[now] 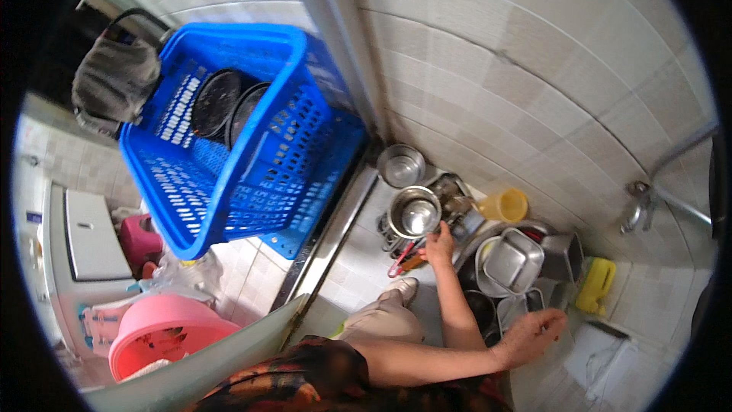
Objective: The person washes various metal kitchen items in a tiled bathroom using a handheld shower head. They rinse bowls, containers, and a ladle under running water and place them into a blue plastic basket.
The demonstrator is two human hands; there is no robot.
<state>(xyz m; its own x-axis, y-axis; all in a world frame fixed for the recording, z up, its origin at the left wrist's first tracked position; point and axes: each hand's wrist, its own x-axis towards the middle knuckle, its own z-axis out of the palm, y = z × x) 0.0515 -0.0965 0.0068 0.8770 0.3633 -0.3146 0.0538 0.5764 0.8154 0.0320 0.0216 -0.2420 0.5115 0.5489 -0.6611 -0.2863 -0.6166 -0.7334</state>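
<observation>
A round stainless steel pot (418,213) is held at its near rim by my right hand (439,249). It is above a pile of metal utensils (452,197) near the wall. Below that hand, a red-handled utensil (402,260) and a brown handle (413,263) stick out. Another round metal bowl (401,166) stands on the floor just beyond. My left hand (530,336) hovers to the right with curled fingers, its forearm crossing over my right one. Whether it holds something small is unclear. Rectangular metal pans (514,260) are stacked beyond it.
Beside the wall are a yellow plastic cup (506,206) and a yellow container (596,286). A tap (636,212) juts from the tiles. Across the raised metal sill (329,246), a blue basket (220,206) holds dark round pans (217,103). A pink tub (166,326) stands behind a glass panel (246,349).
</observation>
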